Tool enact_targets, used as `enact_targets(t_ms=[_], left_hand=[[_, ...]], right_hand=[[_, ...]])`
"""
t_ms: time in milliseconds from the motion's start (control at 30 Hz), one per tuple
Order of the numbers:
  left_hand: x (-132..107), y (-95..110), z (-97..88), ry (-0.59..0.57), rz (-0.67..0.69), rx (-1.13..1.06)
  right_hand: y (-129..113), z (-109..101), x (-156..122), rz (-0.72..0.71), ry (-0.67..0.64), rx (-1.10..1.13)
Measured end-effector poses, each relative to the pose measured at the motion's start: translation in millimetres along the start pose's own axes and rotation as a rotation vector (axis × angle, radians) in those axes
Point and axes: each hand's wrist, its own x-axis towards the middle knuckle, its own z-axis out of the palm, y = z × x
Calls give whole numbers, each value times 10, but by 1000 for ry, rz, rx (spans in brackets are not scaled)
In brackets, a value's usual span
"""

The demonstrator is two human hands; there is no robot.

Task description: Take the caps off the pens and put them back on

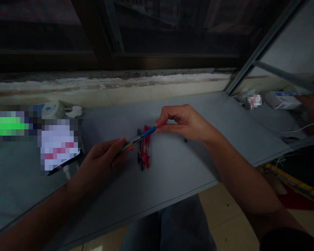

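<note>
I'm pinching a pen [142, 135] by its blue end with my right hand [184, 123], clamping its lower-left end with my left hand [102, 162], slanting it over red pens [146, 148] between my grips.

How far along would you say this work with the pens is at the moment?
Done: red pens and a dark pen lie side by side on the grey desk. In hand: a blue pen, held above them by the left hand and right hand. Left: those lying pens, which neither hand holds.
</note>
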Motion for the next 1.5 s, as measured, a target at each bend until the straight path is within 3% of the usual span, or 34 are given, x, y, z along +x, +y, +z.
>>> enact_targets(t_ms=[100,233,367,500,667,833,967,1167,1400,1500], left_hand=[[-8,13,14,10,22,-18],[-34,71,47,82,105,129],[-55,116,68,138,235,255],[-77,124,88,201,285,313],[-100,96,86,311,311,380],[-123,103,75,334,320,435],[-129,114,93,385,316,433],[-133,49,111,364,356,476],[-228,14,66,417,666,772],[-239,29,90,300,791,748]], right_hand=[[9,-29,4,-30,-14,-37],[27,-25,15,-9,8,-61],[10,25,9,114,-16,23],[-25,38,1,268,-39,-95],[-33,-20,9,182,-57,-19],[-5,-14,14,297,-65,-150],[3,2,26,179,-58,-33],[-9,82,49,247,-64,-146],[35,124,50,382,-116,79],[49,123,68,415,5,139]])
